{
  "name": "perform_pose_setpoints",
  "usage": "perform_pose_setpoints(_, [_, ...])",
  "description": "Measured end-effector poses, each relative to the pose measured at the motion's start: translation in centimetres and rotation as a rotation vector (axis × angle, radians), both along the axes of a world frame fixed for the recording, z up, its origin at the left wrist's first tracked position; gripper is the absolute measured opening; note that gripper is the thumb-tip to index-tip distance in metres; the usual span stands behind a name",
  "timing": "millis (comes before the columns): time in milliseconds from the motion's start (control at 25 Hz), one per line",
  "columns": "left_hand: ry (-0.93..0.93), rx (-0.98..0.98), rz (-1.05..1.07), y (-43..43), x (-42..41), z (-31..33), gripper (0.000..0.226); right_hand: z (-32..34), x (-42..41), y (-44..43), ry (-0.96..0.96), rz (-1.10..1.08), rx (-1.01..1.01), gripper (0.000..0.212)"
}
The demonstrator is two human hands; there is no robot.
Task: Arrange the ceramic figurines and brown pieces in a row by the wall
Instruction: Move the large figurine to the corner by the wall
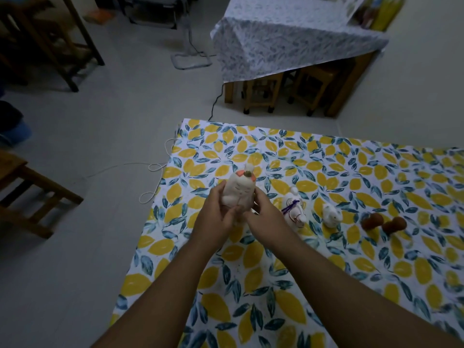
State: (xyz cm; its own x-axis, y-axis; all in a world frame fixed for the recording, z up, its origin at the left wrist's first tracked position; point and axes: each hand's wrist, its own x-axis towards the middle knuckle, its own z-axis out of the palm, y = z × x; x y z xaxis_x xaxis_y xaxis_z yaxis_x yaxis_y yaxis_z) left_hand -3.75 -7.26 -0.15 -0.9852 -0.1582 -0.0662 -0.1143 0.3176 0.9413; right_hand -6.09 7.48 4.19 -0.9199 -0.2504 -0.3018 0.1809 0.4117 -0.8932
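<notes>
Clasping cat figurine (238, 194), two-handed grip closed

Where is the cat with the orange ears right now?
The cat is held up in both hands, left hand and right hand, above the left part of the lemon cloth. The horse stands just to its right.

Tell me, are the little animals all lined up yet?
Almost. The figurine with the purple cord, the small white figurine and the two brown pieces already stand in a line on the lemon tablecloth. The cat figurine is held above the cloth by the left hand and right hand. It must still be set down at the row's left end.
</notes>
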Motion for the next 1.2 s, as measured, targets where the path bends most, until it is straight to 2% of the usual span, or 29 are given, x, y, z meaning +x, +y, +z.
perform_pose_setpoints(200, [0.023,-0.039,0.003,0.9,0.2,3.1,0.057,0.7,-0.1,1.4,-0.038,0.009,-0.150,0.053])
perform_pose_setpoints(360, [0.156,0.068,-0.009,4.3,-0.4,8.5,0.048,3.8,-0.4,5.4,0.112,-0.042,-0.255,0.057])
perform_pose_setpoints(480, [0.243,0.117,-0.034,9.9,-1.9,12.2,0.048,6.0,-0.8,10.9,0.247,-0.102,-0.303,0.068])
perform_pose_setpoints(640, [0.265,0.180,-0.151,21.2,-4.8,14.0,0.045,7.5,-2.2,21.8,0.318,-0.209,-0.351,0.073])
perform_pose_setpoints(880, [0.138,0.193,-0.251,42.2,-12.0,10.8,0.045,5.0,-6.5,42.1,0.311,-0.463,-0.277,0.080])
perform_pose_setpoints(1000, [0.065,0.268,-0.406,52.9,-16.9,8.9,0.032,2.8,-9.2,51.9,0.308,-0.636,-0.242,0.072])
perform_pose_setpoints(1080, [0.004,0.316,-0.510,59.2,-20.1,7.6,0.034,1.5,-11.2,57.3,0.322,-0.760,-0.225,0.065])
perform_pose_setpoints(1200, [-0.087,0.310,-0.552,67.6,-25.1,5.8,0.031,-0.1,-14.9,63.9,0.345,-0.922,-0.213,0.054])
